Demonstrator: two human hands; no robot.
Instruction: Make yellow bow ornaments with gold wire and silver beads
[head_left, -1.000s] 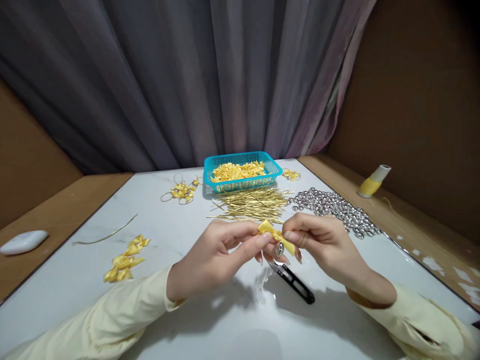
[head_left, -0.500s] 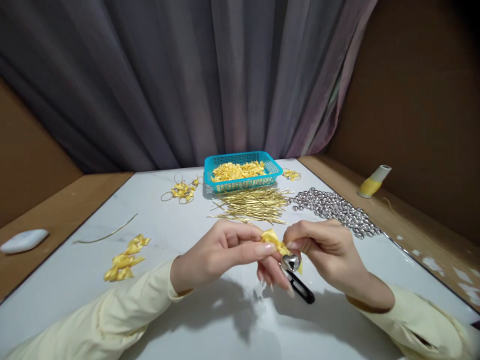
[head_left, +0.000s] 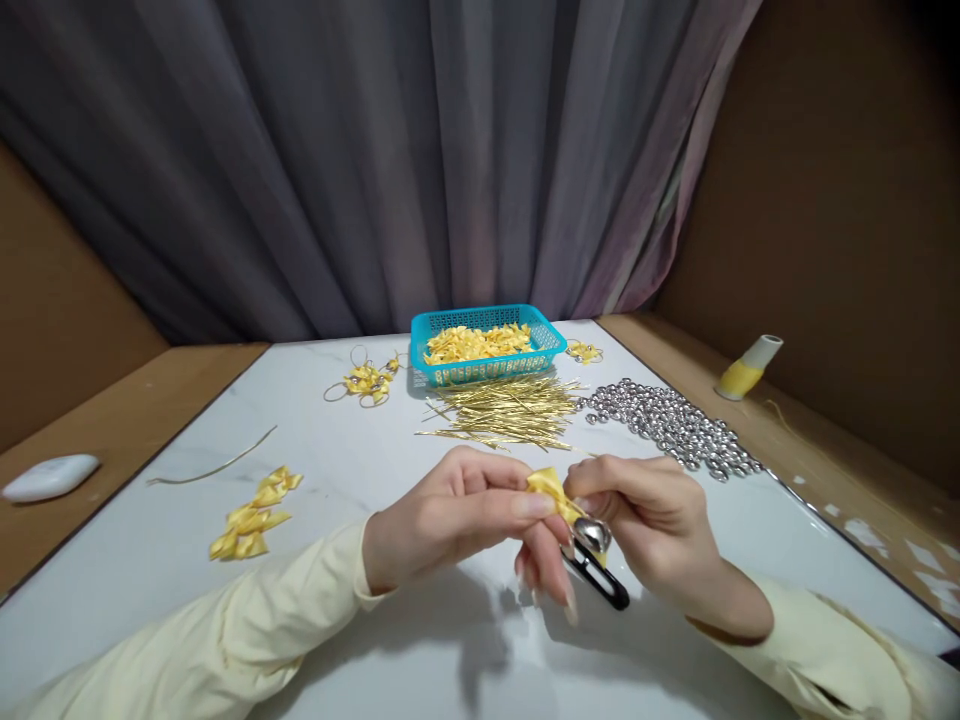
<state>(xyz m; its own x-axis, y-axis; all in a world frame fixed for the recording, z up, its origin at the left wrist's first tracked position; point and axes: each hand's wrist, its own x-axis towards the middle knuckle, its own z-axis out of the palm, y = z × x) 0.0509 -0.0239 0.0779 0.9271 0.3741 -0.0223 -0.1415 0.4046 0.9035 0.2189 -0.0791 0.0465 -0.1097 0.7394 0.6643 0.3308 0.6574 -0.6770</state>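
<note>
My left hand (head_left: 465,515) is closed, pinching a yellow ribbon bow (head_left: 551,485) between thumb and fingers. Against the bow sits a shiny silver bead (head_left: 592,535). Just to the right, my right hand (head_left: 652,515) is closed in a pinch at the bow's side. A thin gold twist tie (head_left: 585,455) shows its tip above those fingers; the rest of it is hidden. Below the bead a black loop-shaped handle (head_left: 600,580) sticks out beside my left fingers; what it belongs to is hidden.
A blue basket (head_left: 489,372) of yellow bows stands at the back. Before it lie gold twist ties (head_left: 510,412), with silver beads (head_left: 667,420) to the right. Loose bows (head_left: 251,520), a single tie (head_left: 214,467), finished-looking looped bows (head_left: 367,380) and a white object (head_left: 51,478) are leftward.
Both hands have shifted slightly, the left one rightward, still holding the bow together. The silver bead has moved a little right and down. A gold tip now shows above my right fingers.
</note>
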